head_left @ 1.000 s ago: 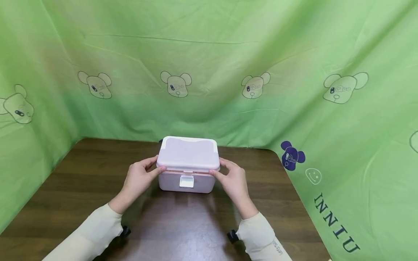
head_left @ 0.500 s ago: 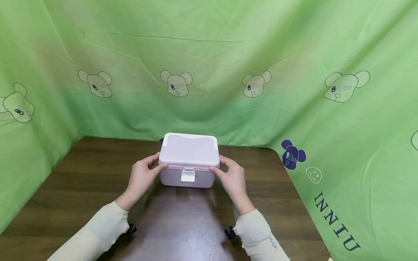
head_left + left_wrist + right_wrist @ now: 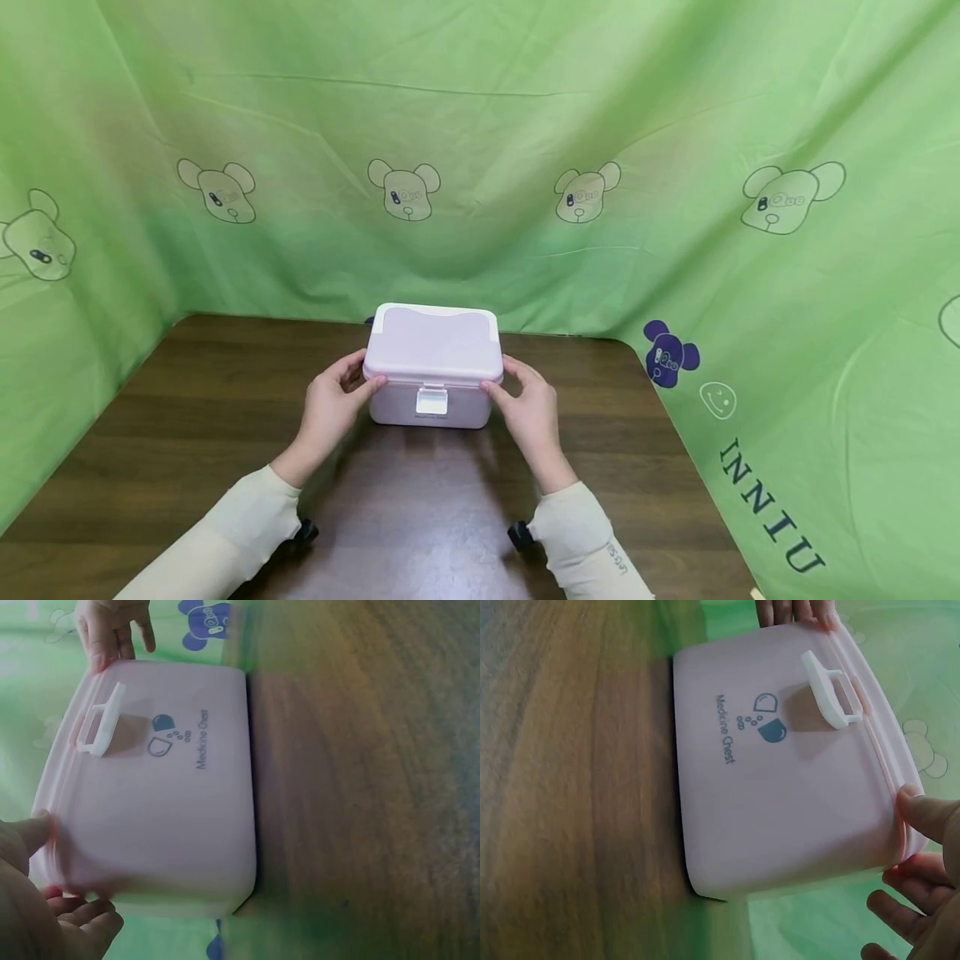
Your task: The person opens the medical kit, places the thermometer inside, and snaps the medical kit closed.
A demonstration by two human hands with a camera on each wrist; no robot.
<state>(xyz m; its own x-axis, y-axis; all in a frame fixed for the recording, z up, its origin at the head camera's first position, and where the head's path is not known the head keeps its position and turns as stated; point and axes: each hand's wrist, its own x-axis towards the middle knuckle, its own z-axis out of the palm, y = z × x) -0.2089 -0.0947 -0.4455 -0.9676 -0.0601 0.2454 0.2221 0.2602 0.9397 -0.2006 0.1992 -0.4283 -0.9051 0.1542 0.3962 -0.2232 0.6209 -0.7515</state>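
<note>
Left hand (image 3: 330, 408) grips the left end of the box's lid (image 3: 432, 343), thumb on the front rim, fingers curled behind. The pink box (image 3: 430, 405) sits on the table (image 3: 187, 433) between both hands, long axis running hand to hand, white latch (image 3: 431, 402) facing the person. Right hand (image 3: 528, 408) grips the lid's right end the same way.

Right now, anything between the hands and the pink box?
Nothing visible. The left hand and right hand already touch the pink medicine box at the lid's two ends, thumbs on its rim. Its white latch faces the person, uncovered, on the wooden table.
</note>
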